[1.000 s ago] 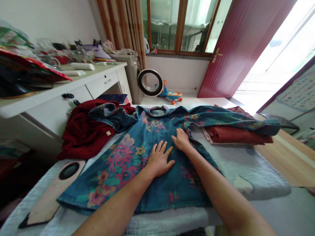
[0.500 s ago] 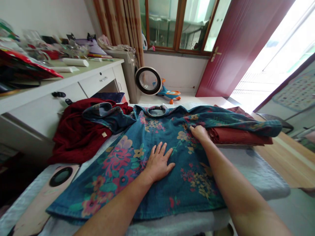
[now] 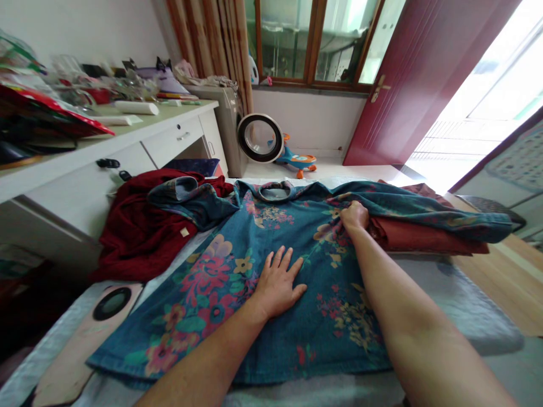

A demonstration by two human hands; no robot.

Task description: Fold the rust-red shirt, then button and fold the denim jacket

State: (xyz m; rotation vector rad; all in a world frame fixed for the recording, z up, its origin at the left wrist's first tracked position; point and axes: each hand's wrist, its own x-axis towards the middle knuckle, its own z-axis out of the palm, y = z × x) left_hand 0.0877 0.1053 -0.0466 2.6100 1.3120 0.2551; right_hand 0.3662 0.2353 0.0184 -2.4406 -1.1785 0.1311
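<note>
A blue denim shirt (image 3: 271,237) with a floral print lies spread out, collar away from me and hem towards me. My left hand (image 3: 280,282) rests flat on its middle with the fingers spread. Up by the right armpit, my right hand (image 3: 355,216) is closed on a gathered bit of the shirt's cloth. The right sleeve (image 3: 441,212) stretches out over a folded rust-red cloth (image 3: 428,234). On the left, the other sleeve (image 3: 186,198) is bent back over a dark red garment (image 3: 136,237).
Under the shirt is a grey-blue padded surface (image 3: 458,299). A pink phone-like device (image 3: 89,345) lies at its left edge. A cluttered white desk (image 3: 169,130) stands left, beside a washing machine with its round door (image 3: 260,138) open. A wooden surface (image 3: 509,271) adjoins at right.
My right hand has moved slightly up and right, closing tighter on the cloth and pulling it. The right sleeve has shifted right. My left hand stays flat; the whole view has shifted slightly.
</note>
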